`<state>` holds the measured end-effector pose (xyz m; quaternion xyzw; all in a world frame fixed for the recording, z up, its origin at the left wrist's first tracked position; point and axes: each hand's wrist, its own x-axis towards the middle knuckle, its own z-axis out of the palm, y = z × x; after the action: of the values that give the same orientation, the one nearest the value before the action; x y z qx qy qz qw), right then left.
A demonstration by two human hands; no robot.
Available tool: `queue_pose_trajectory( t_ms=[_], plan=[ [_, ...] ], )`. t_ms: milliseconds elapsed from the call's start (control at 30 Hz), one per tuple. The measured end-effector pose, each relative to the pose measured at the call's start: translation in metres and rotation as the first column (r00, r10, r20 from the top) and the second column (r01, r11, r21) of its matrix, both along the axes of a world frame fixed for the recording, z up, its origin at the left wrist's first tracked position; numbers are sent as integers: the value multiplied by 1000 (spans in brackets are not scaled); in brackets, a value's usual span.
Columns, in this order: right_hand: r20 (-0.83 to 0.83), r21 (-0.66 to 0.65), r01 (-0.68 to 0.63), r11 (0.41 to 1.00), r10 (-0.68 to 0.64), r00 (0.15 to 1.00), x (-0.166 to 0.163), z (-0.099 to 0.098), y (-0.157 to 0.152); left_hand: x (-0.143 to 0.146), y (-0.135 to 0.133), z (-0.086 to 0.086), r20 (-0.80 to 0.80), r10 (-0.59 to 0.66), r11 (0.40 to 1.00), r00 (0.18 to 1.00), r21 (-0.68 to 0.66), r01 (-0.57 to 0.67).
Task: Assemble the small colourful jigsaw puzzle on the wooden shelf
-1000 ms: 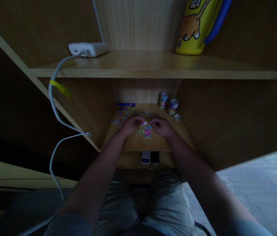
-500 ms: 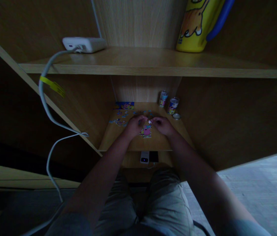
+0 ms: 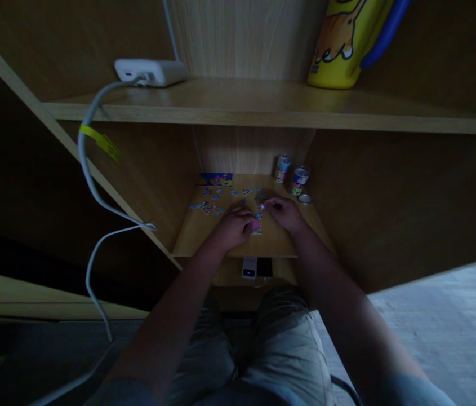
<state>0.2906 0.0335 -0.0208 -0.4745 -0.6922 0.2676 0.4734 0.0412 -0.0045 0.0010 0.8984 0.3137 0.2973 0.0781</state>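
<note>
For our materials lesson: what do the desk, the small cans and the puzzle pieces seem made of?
Desk: wood or wood-look laminate, smooth; grain lines show.
Small cans: probably metal, printed sides; silvery rim.
Puzzle pieces: likely printed cardboard; thin, flat, colourful.

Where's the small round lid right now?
In the head view, the lid lies on the lower shelf, right of centre, just in front of the nearer small can and beyond the right hand.

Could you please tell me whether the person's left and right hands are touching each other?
Apart. The head view shows a gap between the left hand and the right hand, with puzzle pieces visible in it.
</note>
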Motion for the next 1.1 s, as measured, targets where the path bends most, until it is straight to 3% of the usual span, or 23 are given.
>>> queue_pose_trajectory(
  t_ms=[233, 467, 1100],
  plan=[
    [-46, -85, -125, 989, 121, 992, 3, 4, -9, 0, 3, -2, 65, -20, 998, 998, -53, 24],
    [-76, -213, -277, 937, 266, 961, 5, 3, -9, 1, 4, -1, 84, -33, 994, 996, -103, 42],
    [42, -163, -291, 943, 301, 953, -1, -6, -7, 2, -1, 4, 72, -47, 994, 996, -95, 54]
  ],
)
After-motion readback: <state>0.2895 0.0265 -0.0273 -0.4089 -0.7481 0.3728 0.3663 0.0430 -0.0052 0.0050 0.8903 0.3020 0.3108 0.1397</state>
